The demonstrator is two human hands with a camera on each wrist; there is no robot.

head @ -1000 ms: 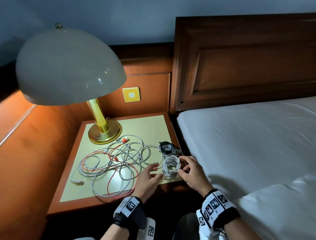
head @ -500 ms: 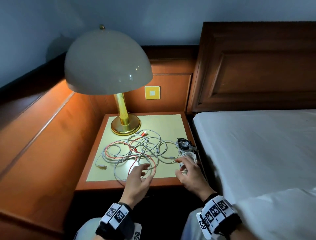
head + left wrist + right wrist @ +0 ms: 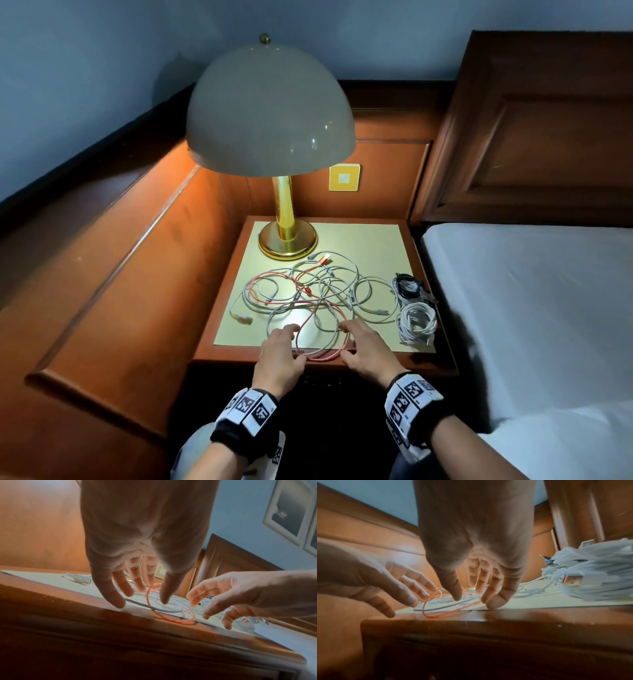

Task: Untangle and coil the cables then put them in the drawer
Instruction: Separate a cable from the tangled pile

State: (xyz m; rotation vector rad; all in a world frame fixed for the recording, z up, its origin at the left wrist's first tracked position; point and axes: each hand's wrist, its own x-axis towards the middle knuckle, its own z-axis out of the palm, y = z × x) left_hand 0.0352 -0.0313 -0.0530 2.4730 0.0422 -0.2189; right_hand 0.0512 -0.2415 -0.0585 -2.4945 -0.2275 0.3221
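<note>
A tangle of white and red cables [image 3: 318,291] lies spread over the middle of the nightstand top [image 3: 376,240]. Its nearest red loop [image 3: 171,616] reaches over the front edge. My left hand [image 3: 282,342] and right hand [image 3: 358,339] hover side by side over those near loops, fingers spread and holding nothing. In the wrist views, my left hand's fingertips [image 3: 118,601] and my right hand's fingertips [image 3: 493,601] come down close to the cables. A coiled white cable [image 3: 418,323] lies at the front right corner, also in the right wrist view [image 3: 590,577]. A coiled black cable [image 3: 409,286] lies behind it.
A brass lamp [image 3: 287,240] with a wide dome shade stands at the back left of the nightstand. Wooden panelling [image 3: 120,274] runs along the left. The bed [image 3: 531,308] adjoins the right side. The nightstand's dark front [image 3: 154,649] lies below my hands.
My right hand has let go of the coiled white cable, which now lies at the front right corner. Both hands have moved over the near loops of the tangle.
</note>
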